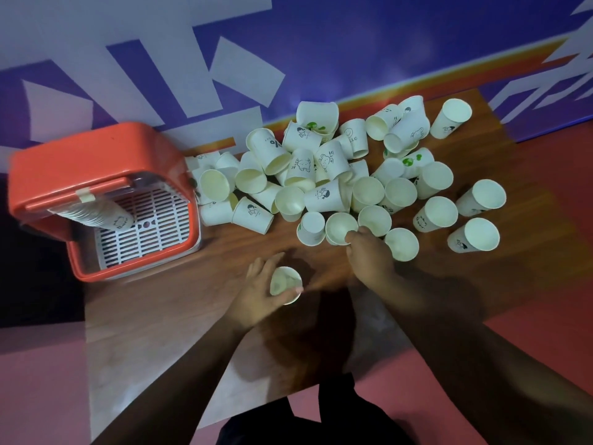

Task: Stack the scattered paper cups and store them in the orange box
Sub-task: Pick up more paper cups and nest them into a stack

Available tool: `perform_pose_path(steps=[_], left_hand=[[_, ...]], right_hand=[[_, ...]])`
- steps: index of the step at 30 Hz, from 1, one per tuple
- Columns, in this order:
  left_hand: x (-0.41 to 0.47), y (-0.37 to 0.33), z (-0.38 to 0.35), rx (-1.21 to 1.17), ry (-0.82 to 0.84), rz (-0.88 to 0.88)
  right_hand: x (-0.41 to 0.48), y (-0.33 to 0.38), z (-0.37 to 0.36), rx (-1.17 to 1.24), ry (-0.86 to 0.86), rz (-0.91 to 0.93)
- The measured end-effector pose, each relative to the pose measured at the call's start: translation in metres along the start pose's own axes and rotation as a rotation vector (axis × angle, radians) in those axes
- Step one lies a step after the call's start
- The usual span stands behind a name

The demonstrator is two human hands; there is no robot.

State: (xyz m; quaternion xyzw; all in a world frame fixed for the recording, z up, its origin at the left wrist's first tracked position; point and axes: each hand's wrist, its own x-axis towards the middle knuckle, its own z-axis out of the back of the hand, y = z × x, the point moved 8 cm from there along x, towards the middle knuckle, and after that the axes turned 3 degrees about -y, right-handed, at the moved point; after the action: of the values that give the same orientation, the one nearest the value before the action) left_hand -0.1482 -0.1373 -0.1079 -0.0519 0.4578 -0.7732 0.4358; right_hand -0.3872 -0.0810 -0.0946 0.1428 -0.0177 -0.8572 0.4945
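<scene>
2 forearms [199,364] stretched over the wooden bench [179,309]. The left hand [261,295] gripped a paper cup [285,284] mouth-up, its fingers [256,266] curled round the wall. Whether it was 1 cup or several nested could not be told. The right hand [369,256] pinched the rim of an upright cup [340,224] at the near edge of the pile [321,168].

To do this step well, the pinched cup probably needed lifting straight up, since neighbours touched it on both sides and could tip. It then had to drop squarely into the held cup and be pressed only lightly, as thin paper crumples or jams. The nearest upright cups looked the easiest pickings. Those lying on their sides farther back would need turning first.

At the left end of the bench stood the orange box [96,146], open, with a white grid insert [144,234]. 1 long nested stack [96,216] lay on its side in the box. Most cups lay loose, so the task looked far from done. The lying stack took up part of the box, and cups heaped against the box's right wall could be knocked by a stack carried across. Behind ran a purple banner [353,43].
</scene>
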Motion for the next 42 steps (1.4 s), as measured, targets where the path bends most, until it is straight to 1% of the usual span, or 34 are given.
perform_pose_path(steps=[2, 4, 6, 9, 12, 14, 16, 21, 22, 24, 26, 28, 30, 32, 34, 37, 40, 41, 42], left_hand=[[0.015, -0.007, 0.012, -0.046, -0.094, 0.011], [0.037, -0.021, 0.021, -0.014, -0.153, -0.016], [0.062, -0.042, 0.019, 0.052, -0.124, -0.057], [0.092, -0.065, 0.011, 0.147, -0.109, -0.025], [0.109, -0.072, 0.001, 0.274, -0.117, -0.008], [0.114, -0.071, -0.005, 0.350, -0.105, -0.005], [0.116, -0.070, -0.011, 0.378, -0.100, -0.025], [0.112, -0.071, -0.006, 0.357, -0.126, -0.048], [0.109, -0.070, -0.001, 0.312, -0.143, -0.060], [0.099, -0.067, 0.014, 0.139, -0.150, -0.075], [0.087, -0.060, 0.033, -0.018, -0.147, -0.082], [0.076, -0.049, 0.052, -0.151, -0.153, -0.057], [0.065, -0.034, 0.068, -0.307, -0.188, 0.022], [0.052, -0.014, 0.082, -0.462, -0.261, 0.111], [0.039, 0.000, 0.091, -0.621, -0.316, 0.176], [0.021, 0.015, 0.095, -0.848, -0.352, 0.247], [0.011, 0.015, 0.096, -0.929, -0.311, 0.251], [0.009, 0.015, 0.096, -0.925, -0.291, 0.243], [0.009, 0.016, 0.096, -0.925, -0.272, 0.232]], right_hand=[[-0.005, -0.004, 0.001, 0.008, -0.036, 0.019], [-0.014, -0.008, 0.004, 0.071, -0.074, 0.038], [-0.024, -0.011, 0.007, 0.139, -0.093, 0.054], [-0.041, -0.022, 0.013, 0.283, -0.122, 0.051], [-0.059, -0.027, 0.024, 0.476, -0.192, 0.104], [-0.067, -0.029, 0.033, 0.541, -0.271, 0.130], [-0.072, -0.030, 0.041, 0.580, -0.327, 0.123], [-0.071, -0.021, 0.049, 0.719, -0.252, 0.072], [-0.070, -0.013, 0.052, 0.740, -0.231, 0.088], [-0.069, 0.007, 0.055, 0.778, -0.181, 0.168], [-0.071, 0.029, 0.055, 0.809, -0.114, 0.202], [-0.075, 0.047, 0.051, 0.831, -0.025, 0.189], [-0.078, 0.066, 0.044, 0.837, 0.054, 0.185], [-0.079, 0.082, 0.035, 0.762, 0.077, 0.202], [-0.077, 0.095, 0.025, 0.606, 0.072, 0.248], [-0.078, 0.116, 0.006, 0.346, 0.058, 0.387], [-0.077, 0.125, -0.014, 0.194, 0.111, 0.462], [-0.077, 0.125, -0.019, 0.195, 0.139, 0.455], [-0.076, 0.123, -0.021, 0.246, 0.161, 0.417]])
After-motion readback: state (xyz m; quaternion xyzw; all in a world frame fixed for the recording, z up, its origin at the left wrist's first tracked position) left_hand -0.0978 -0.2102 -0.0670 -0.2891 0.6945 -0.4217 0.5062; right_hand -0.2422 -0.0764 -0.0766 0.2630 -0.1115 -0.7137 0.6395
